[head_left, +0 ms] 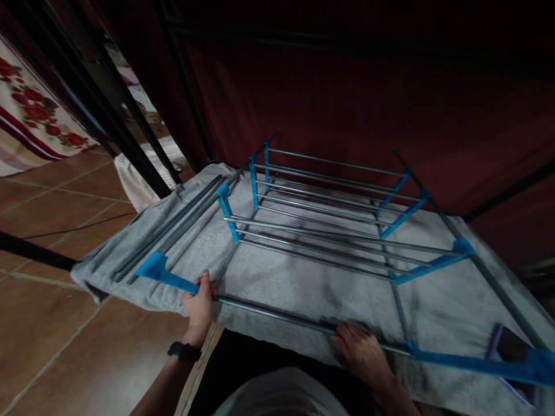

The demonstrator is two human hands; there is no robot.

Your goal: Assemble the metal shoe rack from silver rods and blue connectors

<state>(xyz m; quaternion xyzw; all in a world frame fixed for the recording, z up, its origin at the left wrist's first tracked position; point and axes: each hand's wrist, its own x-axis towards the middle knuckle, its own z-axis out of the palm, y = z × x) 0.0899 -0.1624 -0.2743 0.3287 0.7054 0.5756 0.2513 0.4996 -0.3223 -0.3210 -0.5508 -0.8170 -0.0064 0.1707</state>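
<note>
A partly assembled rack, seemingly a shoe rack, lies across grey cloth; it has thin metal rods (321,232) and blue plastic brackets (245,173). My left hand (200,303) is closed around the inner end of the front-left blue bracket (167,274), where it meets the front metal rod (277,316). My right hand (359,349) wraps over that same rod nearer its right end. Beyond my right hand, the rod meets another blue bracket (472,363) at the front right. The fingertips of my right hand are partly hidden.
Loose grey tubes (167,228) lie on the grey cloth (299,297) at left. A dark, purple-edged item (511,352) sits under the right bracket. Black frame poles (117,115) and a dark red curtain (347,104) stand behind. Tiled floor (47,335) shows at left.
</note>
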